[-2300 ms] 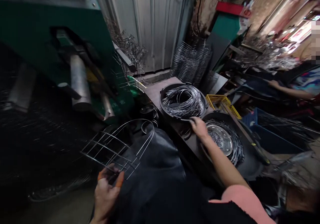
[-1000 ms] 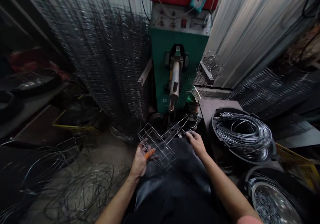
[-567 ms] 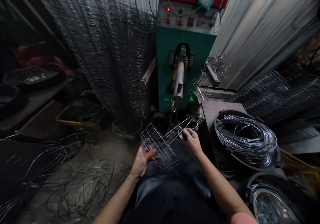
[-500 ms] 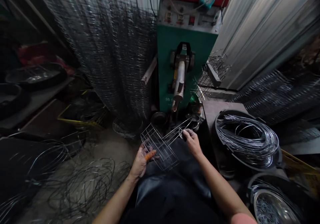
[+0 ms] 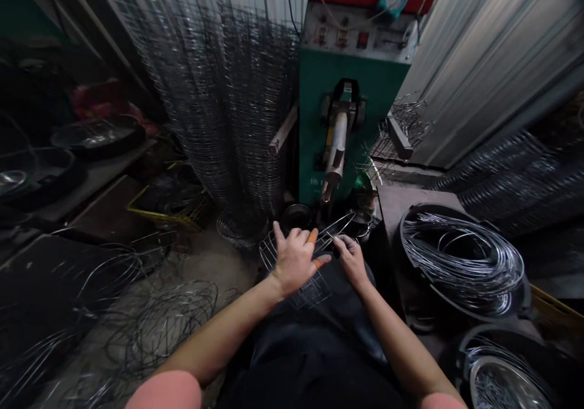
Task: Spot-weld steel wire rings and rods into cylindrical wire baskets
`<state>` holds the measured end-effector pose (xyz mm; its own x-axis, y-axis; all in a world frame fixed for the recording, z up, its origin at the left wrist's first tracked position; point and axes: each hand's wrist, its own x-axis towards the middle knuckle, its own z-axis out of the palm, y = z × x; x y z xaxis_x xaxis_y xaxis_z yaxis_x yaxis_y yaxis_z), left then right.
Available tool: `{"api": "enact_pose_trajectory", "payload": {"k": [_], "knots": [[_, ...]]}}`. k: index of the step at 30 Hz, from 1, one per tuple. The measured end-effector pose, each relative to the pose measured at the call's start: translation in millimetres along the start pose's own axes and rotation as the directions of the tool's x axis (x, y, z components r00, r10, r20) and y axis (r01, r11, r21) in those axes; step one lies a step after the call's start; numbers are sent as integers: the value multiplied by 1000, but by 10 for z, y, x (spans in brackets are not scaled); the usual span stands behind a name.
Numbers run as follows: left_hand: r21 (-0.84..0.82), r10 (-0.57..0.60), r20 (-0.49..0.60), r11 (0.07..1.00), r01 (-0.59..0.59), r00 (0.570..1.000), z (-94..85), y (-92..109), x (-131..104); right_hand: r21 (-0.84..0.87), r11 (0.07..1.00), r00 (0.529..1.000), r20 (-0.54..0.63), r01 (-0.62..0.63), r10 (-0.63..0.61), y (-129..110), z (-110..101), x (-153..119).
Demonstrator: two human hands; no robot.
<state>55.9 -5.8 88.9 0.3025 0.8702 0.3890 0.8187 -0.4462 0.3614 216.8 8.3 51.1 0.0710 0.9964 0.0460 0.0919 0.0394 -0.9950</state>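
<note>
A wire rack with a grid body and long wires pointing away from me lies over my lap. My right hand is closed on its wires near the far right end, thumb and fingers pinched together. My left hand is over the grid, back of the hand up and fingers apart, with orange covers on two of its fingers. It hides much of the grid, and I see no thing held in it. Just beyond stands a green machine with a metal electrode arm pointing down toward me.
Tall stacks of wire racks stand left of the machine. Right of me, a black tub holds wire rods, and nearer is a metal bowl of small pieces. Loose wire coils lie on the left floor beside a yellow crate.
My left hand has come off its palm-up hold at the grid's left side and turned over above the rack, moving right. My right hand keeps its pinch. The view has shifted slightly left.
</note>
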Motion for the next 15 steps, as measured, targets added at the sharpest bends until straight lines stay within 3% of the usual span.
{"api": "enact_pose_trajectory", "payload": {"k": [5, 9, 15], "knots": [[36, 35, 31, 999, -36, 999, 183, 37, 140, 17, 1000, 1000, 21, -8, 8, 30, -31, 5], [2, 71, 32, 997, -71, 997, 180, -5, 184, 39, 999, 999, 39, -4, 3, 30, -31, 50], [130, 96, 50, 986, -102, 994, 162, -18, 319, 83, 996, 1000, 14, -18, 17, 44, 11, 155]]}}
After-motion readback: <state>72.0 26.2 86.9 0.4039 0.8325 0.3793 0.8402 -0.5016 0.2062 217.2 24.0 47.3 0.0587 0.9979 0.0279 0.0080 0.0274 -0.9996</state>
